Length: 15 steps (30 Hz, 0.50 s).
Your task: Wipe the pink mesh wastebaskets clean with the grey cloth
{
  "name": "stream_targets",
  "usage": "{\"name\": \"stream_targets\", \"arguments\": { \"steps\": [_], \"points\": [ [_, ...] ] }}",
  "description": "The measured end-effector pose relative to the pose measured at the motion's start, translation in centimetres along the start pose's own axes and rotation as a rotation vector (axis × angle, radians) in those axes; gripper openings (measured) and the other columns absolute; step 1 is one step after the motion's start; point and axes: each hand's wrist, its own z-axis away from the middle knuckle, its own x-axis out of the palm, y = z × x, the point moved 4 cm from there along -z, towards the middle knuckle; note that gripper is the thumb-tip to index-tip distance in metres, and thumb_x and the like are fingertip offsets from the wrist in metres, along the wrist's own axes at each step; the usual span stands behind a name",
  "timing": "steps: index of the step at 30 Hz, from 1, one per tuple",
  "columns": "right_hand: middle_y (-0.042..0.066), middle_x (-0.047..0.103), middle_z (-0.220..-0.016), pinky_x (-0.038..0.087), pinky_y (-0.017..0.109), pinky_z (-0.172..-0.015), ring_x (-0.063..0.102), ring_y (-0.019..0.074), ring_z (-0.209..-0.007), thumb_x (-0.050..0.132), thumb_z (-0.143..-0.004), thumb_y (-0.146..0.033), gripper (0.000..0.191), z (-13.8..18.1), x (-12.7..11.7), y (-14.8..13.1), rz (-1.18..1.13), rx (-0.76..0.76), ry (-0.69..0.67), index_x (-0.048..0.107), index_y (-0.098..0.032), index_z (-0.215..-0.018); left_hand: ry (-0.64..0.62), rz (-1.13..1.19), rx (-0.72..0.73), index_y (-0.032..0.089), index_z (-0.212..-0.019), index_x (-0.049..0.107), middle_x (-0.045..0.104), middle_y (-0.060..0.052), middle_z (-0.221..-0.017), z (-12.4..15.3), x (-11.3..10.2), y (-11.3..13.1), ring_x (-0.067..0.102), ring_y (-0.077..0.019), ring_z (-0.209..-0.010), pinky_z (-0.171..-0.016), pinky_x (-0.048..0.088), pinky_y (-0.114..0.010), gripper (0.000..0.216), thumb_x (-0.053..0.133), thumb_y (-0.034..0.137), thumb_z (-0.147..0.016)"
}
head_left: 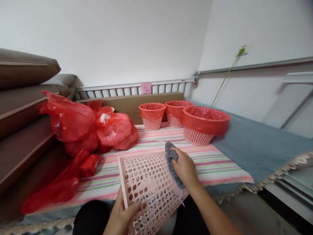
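A pale pink plastic basket [154, 182] with a pattern of round holes lies on its side low in front of me, over my knees. My left hand [124, 209] grips its rim at the left, thumb over the holed wall. In my right hand [182, 163] is a grey fuzzy cloth [172, 163], pressed against the far right part of the basket. A thin light purple strip hangs from the cloth's lower end.
Three pink baskets lined with red bags, the nearest being a basket [199, 134], stand on the striped cloth [220, 166]. Red plastic bags [73, 120] and a red roll [89, 165] lie left, beside stacked brown cushions [22, 130]. Behind runs a white radiator [119, 91].
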Motion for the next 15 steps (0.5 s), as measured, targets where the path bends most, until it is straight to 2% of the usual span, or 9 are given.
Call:
{"name": "stream_targets", "arguments": {
  "steps": [3, 6, 9, 11, 13, 15],
  "points": [
    [0.007, 0.066, -0.103, 0.041, 0.033, -0.085, 0.058, 0.0238, -0.097, 0.05, -0.074, -0.01, 0.042, 0.5, -0.1, -0.9, 0.003, 0.028, -0.006, 0.057, -0.02, -0.114, -0.009, 0.03, -0.032, 0.024, -0.144, 0.026, 0.059, -0.015, -0.13, -0.3, 0.6, 1.6, 0.057, -0.0337, -0.115, -0.096, 0.046, -0.044, 0.092, 0.074, 0.025, -0.066],
    [0.007, 0.067, -0.102, 0.042, 0.033, -0.084, 0.059, 0.024, -0.095, 0.05, -0.072, -0.01, 0.042, 0.7, 0.2, -3.2, -0.071, 0.058, -0.048, 0.059, -0.02, -0.112, 0.025, 0.04, -0.068, 0.027, -0.146, 0.019, 0.06, -0.015, -0.129, -0.4, 0.2, 1.1, 0.06, -0.033, -0.112, -0.093, 0.048, -0.044, 0.1, 0.076, 0.024, -0.064],
    [0.005, 0.067, -0.105, 0.04, 0.031, -0.09, 0.058, 0.0209, -0.099, 0.05, -0.068, -0.006, 0.046, 1.8, 0.8, -8.5, -0.304, -0.069, -0.1, 0.061, -0.022, -0.11, 0.057, 0.039, -0.048, 0.029, -0.147, 0.015, 0.064, -0.014, -0.122, -0.4, -0.6, 0.0, 0.063, -0.0325, -0.106, -0.09, 0.05, -0.044, 0.104, 0.077, 0.027, -0.063],
    [0.001, 0.067, -0.103, 0.04, 0.029, -0.09, 0.058, 0.0183, -0.098, 0.049, -0.065, -0.004, 0.049, 3.3, 1.2, -12.7, -0.483, -0.189, -0.172, 0.062, -0.026, -0.107, 0.064, 0.022, -0.036, 0.026, -0.147, 0.016, 0.067, -0.014, -0.115, -0.4, -1.4, -0.6, 0.065, -0.0335, -0.101, -0.087, 0.052, -0.044, 0.107, 0.079, 0.028, -0.061],
    [-0.001, 0.067, -0.1, 0.039, 0.031, -0.09, 0.057, 0.0182, -0.096, 0.051, -0.066, -0.006, 0.047, 4.8, 1.2, -16.1, -0.575, -0.3, -0.227, 0.062, -0.029, -0.105, 0.095, -0.026, -0.036, 0.024, -0.145, 0.022, 0.07, -0.013, -0.111, -0.3, -2.6, -1.1, 0.066, -0.0349, -0.098, -0.085, 0.053, -0.044, 0.107, 0.082, 0.028, -0.057],
    [-0.001, 0.066, -0.097, 0.039, 0.033, -0.089, 0.056, 0.019, -0.094, 0.054, -0.067, -0.01, 0.044, 5.8, 0.8, -18.0, -0.589, -0.388, -0.265, 0.062, -0.03, -0.106, 0.131, -0.078, -0.012, 0.025, -0.141, 0.035, 0.07, -0.011, -0.11, -0.2, -3.8, -1.3, 0.064, -0.0361, -0.102, -0.087, 0.052, -0.043, 0.099, 0.083, 0.029, -0.054]
  ]
}}
